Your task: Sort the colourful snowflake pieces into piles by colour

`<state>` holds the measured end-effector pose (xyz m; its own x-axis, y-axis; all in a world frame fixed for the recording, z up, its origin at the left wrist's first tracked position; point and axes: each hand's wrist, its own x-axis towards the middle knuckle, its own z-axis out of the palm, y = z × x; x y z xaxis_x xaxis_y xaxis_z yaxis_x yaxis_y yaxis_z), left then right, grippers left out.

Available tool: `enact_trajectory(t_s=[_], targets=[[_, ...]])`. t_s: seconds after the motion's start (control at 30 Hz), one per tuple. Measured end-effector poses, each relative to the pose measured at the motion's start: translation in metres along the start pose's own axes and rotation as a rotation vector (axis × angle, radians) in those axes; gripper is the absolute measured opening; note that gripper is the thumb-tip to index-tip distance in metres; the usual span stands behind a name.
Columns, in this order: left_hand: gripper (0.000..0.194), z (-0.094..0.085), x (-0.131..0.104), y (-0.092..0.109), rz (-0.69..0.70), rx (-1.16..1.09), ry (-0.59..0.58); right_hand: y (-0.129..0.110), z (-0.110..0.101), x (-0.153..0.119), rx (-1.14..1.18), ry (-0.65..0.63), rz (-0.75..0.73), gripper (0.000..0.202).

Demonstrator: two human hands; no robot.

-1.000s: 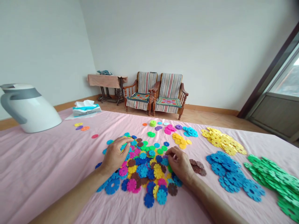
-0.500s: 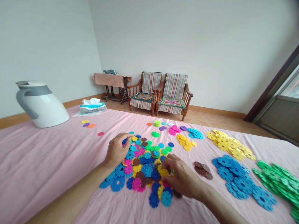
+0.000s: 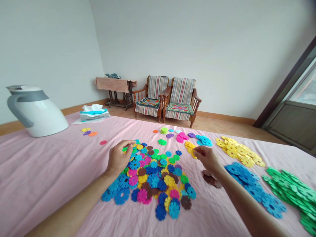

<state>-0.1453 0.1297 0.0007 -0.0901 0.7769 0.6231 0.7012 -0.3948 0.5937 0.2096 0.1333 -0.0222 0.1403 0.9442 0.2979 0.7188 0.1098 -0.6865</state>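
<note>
In the head view, the left hand (image 3: 118, 159) is half curled at the far left edge of the mixed pile (image 3: 154, 179), with a narrow gap between thumb and forefinger. Green shows in that gap, but I cannot tell whether a disc is held or lies behind. The right hand (image 3: 208, 158) has its fingers drawn close together, the tips at the small yellow group (image 3: 189, 146); whether a disc is pinched there, I cannot tell.

The notched discs lie on a pink cloth (image 3: 84, 164). The one mixed pile sits between the forearms, its discs overlapping too much to count. To the right are three large heaps, one each of yellow (image 3: 238, 153), blue (image 3: 255, 189) and green (image 3: 288, 187), with one brown group (image 3: 211, 179) beside the right wrist. Beyond the pile are one pink group (image 3: 182, 137), one light-blue group (image 3: 204, 140), one lime stack (image 3: 164, 130) and a single orange disc (image 3: 155, 131). One red disc (image 3: 103, 142) lies apart at left, nearer than one jug (image 3: 46, 115) and one tissue box (image 3: 94, 114). Two chairs (image 3: 153, 98) stand behind.
</note>
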Motion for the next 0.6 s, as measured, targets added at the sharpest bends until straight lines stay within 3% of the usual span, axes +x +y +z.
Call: enact_trajectory(t_s=[0.13,0.3,0.47,0.6], targets=[[0.023,0.0,0.001,-0.002,-0.021,-0.002,0.011,0.033,-0.007,0.029,-0.117,0.13,0.105,0.024],[0.024,0.001,0.001,-0.006,-0.023,0.0,0.0,0.045,-0.005,0.04,-0.172,0.175,0.155,0.022],[0.026,0.001,0.002,-0.008,-0.011,0.011,-0.056,0.032,0.0,0.024,-0.168,0.178,0.107,0.026],[0.018,-0.003,0.005,-0.004,0.041,0.004,-0.255,-0.002,0.006,-0.015,-0.125,0.08,-0.112,0.025]])
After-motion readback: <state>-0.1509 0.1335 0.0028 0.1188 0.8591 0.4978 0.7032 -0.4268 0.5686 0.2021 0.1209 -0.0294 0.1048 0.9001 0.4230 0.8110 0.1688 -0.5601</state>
